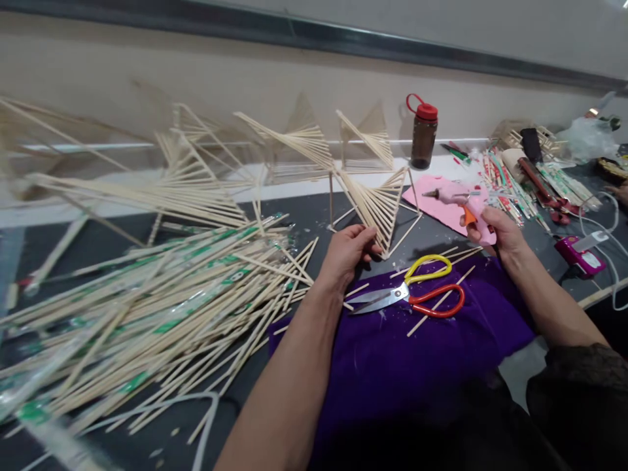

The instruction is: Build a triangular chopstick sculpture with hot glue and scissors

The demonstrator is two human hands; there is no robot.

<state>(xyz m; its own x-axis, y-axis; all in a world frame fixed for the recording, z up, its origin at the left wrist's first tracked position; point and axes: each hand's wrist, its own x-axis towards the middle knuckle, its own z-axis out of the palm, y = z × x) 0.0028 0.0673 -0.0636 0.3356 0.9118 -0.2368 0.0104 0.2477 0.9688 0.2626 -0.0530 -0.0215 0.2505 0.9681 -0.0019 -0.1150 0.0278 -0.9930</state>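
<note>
My left hand (351, 252) is closed on the near lower corner of a twisted frame of wooden sticks (375, 206), its fingertips pinching the sticks there. The frame stands on the dark table, with its sticks fanned out in a curve. In my right hand (501, 232) is a pink glue gun (461, 196) with an orange trigger, its nozzle aimed left toward the frame but apart from it. Scissors (400, 297) with one yellow and one red handle lie open on a purple cloth (392, 373) below both hands. Loose sticks (436, 307) lie around and under the scissors.
A large heap of sticks (186, 314), some in plastic wrappers, covers the left side. Finished-looking stick frames (191, 186) stand behind it. A brown bottle (424, 134), pink sheet (432, 199), more wrapped sticks (510, 183) and a purple power socket (581, 255) with white cables are at right.
</note>
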